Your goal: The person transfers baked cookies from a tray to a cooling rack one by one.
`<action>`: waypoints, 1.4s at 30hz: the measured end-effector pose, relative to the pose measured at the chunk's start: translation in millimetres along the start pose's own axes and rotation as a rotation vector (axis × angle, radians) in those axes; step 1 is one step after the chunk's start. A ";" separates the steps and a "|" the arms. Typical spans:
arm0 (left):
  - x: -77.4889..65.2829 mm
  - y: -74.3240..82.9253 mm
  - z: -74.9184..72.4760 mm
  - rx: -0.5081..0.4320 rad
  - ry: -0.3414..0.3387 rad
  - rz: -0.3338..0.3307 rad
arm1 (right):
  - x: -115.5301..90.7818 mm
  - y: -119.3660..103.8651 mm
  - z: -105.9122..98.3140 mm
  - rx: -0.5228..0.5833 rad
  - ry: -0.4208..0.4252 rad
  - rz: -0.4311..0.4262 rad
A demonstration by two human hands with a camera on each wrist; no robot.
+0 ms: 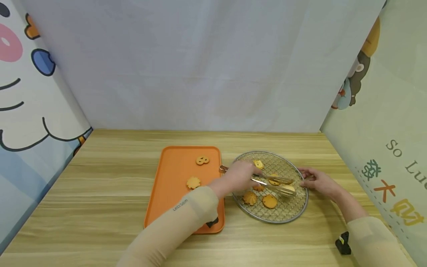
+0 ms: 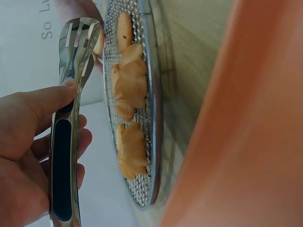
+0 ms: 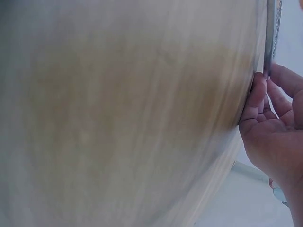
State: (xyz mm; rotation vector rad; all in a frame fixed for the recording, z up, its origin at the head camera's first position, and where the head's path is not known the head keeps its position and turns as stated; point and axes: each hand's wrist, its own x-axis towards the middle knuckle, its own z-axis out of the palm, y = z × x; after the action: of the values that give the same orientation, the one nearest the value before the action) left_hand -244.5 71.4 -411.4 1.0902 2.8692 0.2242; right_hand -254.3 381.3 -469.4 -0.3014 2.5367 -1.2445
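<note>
My left hand (image 1: 241, 176) holds metal tongs (image 2: 62, 165) with dark grip panels, above a round wire rack (image 1: 287, 212). A pale cookie (image 1: 289, 189) shows at the tongs' tips; whether they pinch it I cannot tell. On the rack lie several more cookies, among them a ridged cookie (image 1: 250, 198) and a round cookie (image 1: 270, 201). The tongs and left hand partly cover some of them. At the rack's right edge, my right hand (image 1: 318, 181) pinches the rim between thumb and fingers, low against the table.
An orange tray (image 1: 176, 163) lies left of the rack, with a pretzel-shaped cookie (image 1: 202, 160) and a flower-shaped cookie (image 1: 193, 182) on it. My left forearm crosses the tray's lower part. Behind the wooden table (image 1: 100, 185) hangs a pale curtain (image 1: 186, 74); printed panels flank both sides.
</note>
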 end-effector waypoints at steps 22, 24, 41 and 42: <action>-4.2 3.9 -2.4 -0.056 -0.036 -0.013 | -4.9 -10.0 -3.5 -0.017 0.008 0.011; -6.8 2.7 -6.2 -0.087 -0.037 -0.031 | -5.6 -11.1 -3.7 -0.020 0.008 0.015; -47.8 -12.6 -56.2 -0.203 0.047 -0.110 | -12.1 -18.6 -3.6 -0.019 0.000 0.045; -50.7 -12.8 -59.3 -0.209 0.053 -0.119 | -12.7 -19.1 -3.6 -0.020 0.001 0.043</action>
State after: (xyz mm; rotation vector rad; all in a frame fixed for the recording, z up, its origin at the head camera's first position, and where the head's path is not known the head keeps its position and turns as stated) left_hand -221.7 21.6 -354.5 0.8869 2.8623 0.5385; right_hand -242.7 376.4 -449.9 -0.2494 2.5436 -1.2045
